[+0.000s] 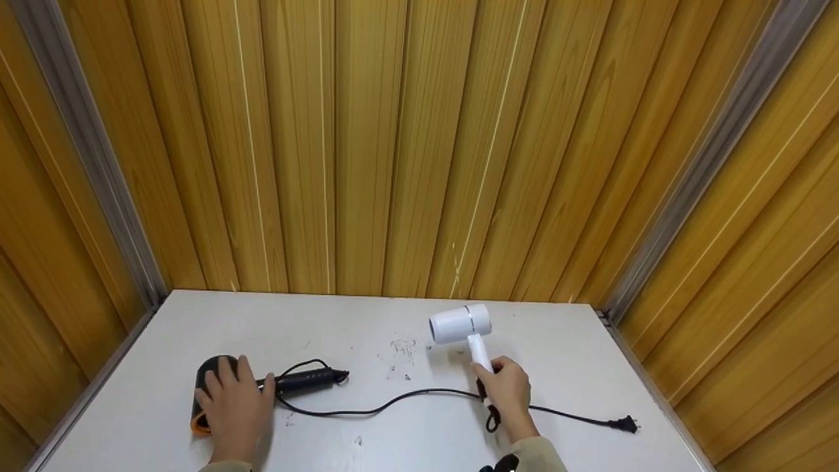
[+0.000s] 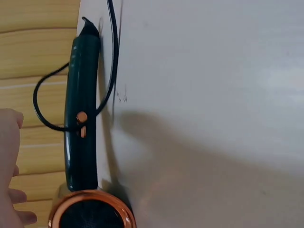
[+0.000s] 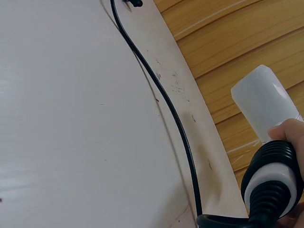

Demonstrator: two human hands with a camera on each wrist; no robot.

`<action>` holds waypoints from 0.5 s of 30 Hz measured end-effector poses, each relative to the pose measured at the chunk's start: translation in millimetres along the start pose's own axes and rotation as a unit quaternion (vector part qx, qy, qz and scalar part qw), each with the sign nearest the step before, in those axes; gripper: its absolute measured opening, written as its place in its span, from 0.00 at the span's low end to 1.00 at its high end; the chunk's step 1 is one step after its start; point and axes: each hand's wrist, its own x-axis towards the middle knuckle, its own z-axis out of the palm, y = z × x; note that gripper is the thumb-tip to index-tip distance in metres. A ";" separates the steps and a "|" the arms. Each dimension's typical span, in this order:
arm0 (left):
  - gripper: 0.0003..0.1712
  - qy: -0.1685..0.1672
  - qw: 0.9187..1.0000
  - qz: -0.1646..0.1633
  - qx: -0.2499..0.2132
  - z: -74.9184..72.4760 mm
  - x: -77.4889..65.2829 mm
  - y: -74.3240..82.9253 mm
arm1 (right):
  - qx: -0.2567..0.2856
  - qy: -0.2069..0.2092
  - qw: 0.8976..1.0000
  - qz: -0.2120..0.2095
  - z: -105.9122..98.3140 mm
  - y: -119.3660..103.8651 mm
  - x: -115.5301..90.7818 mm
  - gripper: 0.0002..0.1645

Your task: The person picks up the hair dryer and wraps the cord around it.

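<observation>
A dark hair dryer with copper-coloured trim (image 2: 81, 85) lies on the left of the white table, its handle pointing right in the head view. My left hand (image 1: 233, 406) is over its barrel with fingers spread; the left wrist view catches only part of that hand at its edge. On the right, a white hair dryer (image 1: 459, 324) is held tilted above the tabletop, nozzle facing left. My right hand (image 1: 511, 393) grips its handle. Black cord is wound around the handle's lower end, seen close up in the right wrist view.
A black cord (image 1: 367, 412) runs across the white table (image 1: 367, 314) from the dark dryer, past the right hand. At the right lies a two-pin plug (image 1: 623, 424). Wood-patterned panels (image 1: 367, 144) stand behind and on both sides.
</observation>
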 end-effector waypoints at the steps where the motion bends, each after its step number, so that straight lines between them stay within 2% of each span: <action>1: 0.42 0.006 1.000 -0.016 0.002 -0.2 1.1 -4.7 | 0.002 0.001 1.000 0.007 1.8 -0.2 4.7 0.22; 6: 0.37 0.038 0.997 -0.068 0.003 -1.5 7.6 -26.4 | 0.017 -0.005 0.999 0.032 11.4 0.5 26.7 0.23; 10: 0.37 0.036 0.995 -0.091 -0.027 0.0 11.0 -37.3 | 0.031 -0.018 0.998 0.045 20.4 6.4 40.2 0.24; 15: 0.42 0.029 0.991 -0.108 -0.069 4.2 11.1 -41.1 | 0.027 -0.028 0.997 0.060 30.3 15.3 52.2 0.26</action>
